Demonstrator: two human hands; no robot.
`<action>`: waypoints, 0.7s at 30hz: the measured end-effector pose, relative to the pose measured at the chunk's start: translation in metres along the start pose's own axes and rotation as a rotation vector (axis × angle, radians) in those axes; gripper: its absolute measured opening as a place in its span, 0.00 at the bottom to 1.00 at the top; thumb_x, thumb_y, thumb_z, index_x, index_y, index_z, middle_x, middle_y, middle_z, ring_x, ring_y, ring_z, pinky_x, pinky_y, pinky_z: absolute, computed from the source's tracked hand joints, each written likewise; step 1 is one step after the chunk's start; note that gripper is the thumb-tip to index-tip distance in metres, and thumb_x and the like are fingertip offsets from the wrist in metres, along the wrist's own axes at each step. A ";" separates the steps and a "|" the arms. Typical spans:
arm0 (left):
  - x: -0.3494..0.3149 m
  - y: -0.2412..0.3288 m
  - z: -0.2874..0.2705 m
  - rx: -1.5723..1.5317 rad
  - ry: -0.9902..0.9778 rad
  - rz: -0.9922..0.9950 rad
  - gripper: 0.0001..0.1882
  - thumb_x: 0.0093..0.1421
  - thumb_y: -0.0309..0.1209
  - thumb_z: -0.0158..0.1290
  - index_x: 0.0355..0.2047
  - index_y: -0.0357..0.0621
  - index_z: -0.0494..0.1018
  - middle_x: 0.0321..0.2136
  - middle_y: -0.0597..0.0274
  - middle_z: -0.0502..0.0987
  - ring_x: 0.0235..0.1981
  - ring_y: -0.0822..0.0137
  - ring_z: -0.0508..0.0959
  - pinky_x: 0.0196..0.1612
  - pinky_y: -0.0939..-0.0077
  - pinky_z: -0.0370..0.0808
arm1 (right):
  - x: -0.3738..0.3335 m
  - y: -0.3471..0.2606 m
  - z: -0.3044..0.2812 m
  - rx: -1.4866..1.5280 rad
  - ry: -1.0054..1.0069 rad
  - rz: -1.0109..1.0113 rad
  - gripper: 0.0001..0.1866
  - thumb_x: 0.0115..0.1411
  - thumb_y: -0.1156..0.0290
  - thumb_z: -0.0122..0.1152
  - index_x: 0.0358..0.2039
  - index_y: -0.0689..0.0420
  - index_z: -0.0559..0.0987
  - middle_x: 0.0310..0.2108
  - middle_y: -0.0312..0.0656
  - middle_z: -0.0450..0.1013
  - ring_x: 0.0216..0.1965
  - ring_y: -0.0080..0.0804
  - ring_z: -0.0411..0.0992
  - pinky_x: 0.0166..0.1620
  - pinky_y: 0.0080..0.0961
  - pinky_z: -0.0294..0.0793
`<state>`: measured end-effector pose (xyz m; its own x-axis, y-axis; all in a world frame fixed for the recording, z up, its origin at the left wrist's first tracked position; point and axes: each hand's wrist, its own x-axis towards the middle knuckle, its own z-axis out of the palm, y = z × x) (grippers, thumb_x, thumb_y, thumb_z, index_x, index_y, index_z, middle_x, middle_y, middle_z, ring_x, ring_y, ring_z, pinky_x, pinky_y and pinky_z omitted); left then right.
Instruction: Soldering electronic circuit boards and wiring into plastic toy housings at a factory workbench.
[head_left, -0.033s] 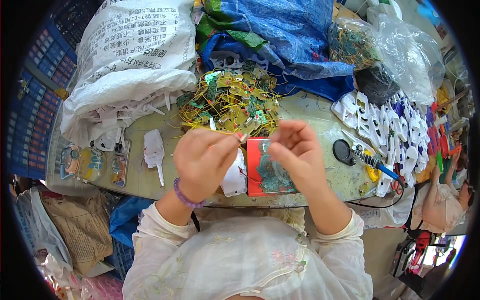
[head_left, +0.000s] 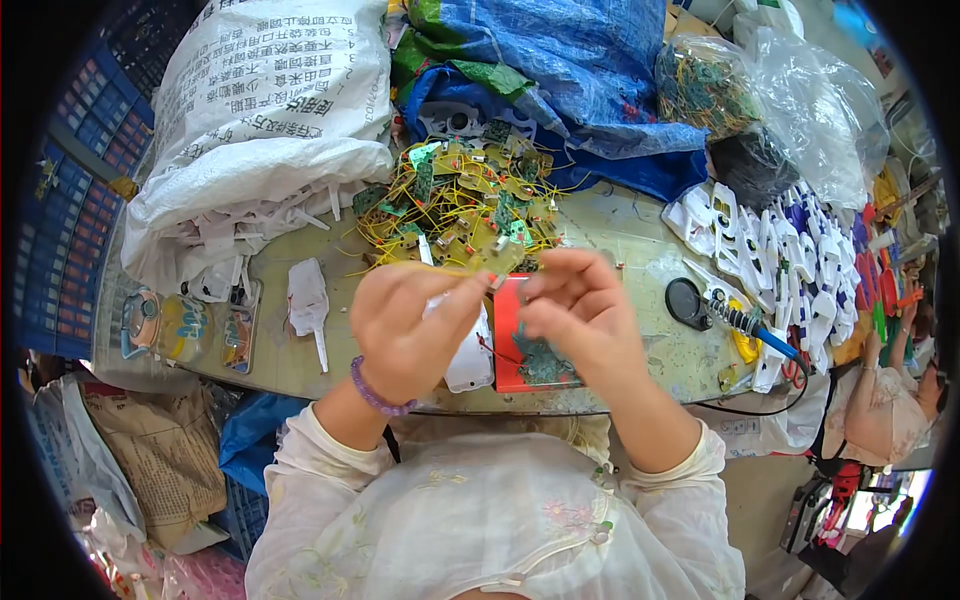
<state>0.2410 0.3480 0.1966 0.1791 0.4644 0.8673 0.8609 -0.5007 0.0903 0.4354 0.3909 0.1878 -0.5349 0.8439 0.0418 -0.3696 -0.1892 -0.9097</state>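
My left hand [head_left: 405,325] is closed in a pinch on a small red-and-white part [head_left: 496,281]; a yellow wire runs along the fingers. Just to the right, my right hand [head_left: 585,315] holds its fingers curled but apart, slightly blurred, with nothing clear in them. Under the hands lie a white plastic casing [head_left: 466,365] with a handle and a red tray [head_left: 509,350] of greenish bits. Beyond them is a tangled heap of small circuit boards with yellow wires [head_left: 465,195].
Another white casing [head_left: 307,300] lies left, near a jar [head_left: 185,325] and a phone [head_left: 240,330]. A white sack [head_left: 270,110] and blue tarpaulin [head_left: 600,80] stand behind. At right are a soldering iron [head_left: 740,318], a round black lid [head_left: 686,303] and piled white casings [head_left: 790,260].
My right hand has shifted slightly left, its thumb and fingers nearer the part in my left hand. My left hand has moved slightly right, keeping its pinch.
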 end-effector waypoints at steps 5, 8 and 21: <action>-0.005 0.013 0.005 0.014 -0.068 0.166 0.14 0.46 0.30 0.56 0.35 0.46 0.80 0.32 0.68 0.78 0.35 0.68 0.76 0.40 0.69 0.71 | -0.004 0.007 0.025 0.183 0.116 -0.029 0.22 0.60 0.78 0.60 0.54 0.62 0.66 0.41 0.40 0.74 0.42 0.22 0.72 0.47 0.19 0.73; -0.001 0.016 0.001 -0.042 -0.162 0.230 0.11 0.51 0.29 0.54 0.35 0.47 0.80 0.36 0.66 0.80 0.39 0.68 0.77 0.42 0.69 0.72 | -0.005 0.010 0.013 0.269 0.196 0.052 0.15 0.63 0.71 0.59 0.49 0.63 0.73 0.38 0.39 0.75 0.38 0.19 0.73 0.43 0.17 0.74; -0.001 0.002 0.008 -0.363 -0.188 -0.035 0.16 0.45 0.20 0.61 0.37 0.45 0.78 0.33 0.60 0.78 0.30 0.61 0.79 0.31 0.71 0.76 | -0.009 0.005 -0.010 0.148 0.072 0.031 0.13 0.60 0.71 0.63 0.44 0.61 0.77 0.36 0.35 0.74 0.35 0.19 0.71 0.39 0.16 0.71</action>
<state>0.2467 0.3523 0.1921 0.2653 0.5942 0.7593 0.6498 -0.6920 0.3145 0.4452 0.3875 0.1786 -0.4939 0.8693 -0.0202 -0.4645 -0.2834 -0.8390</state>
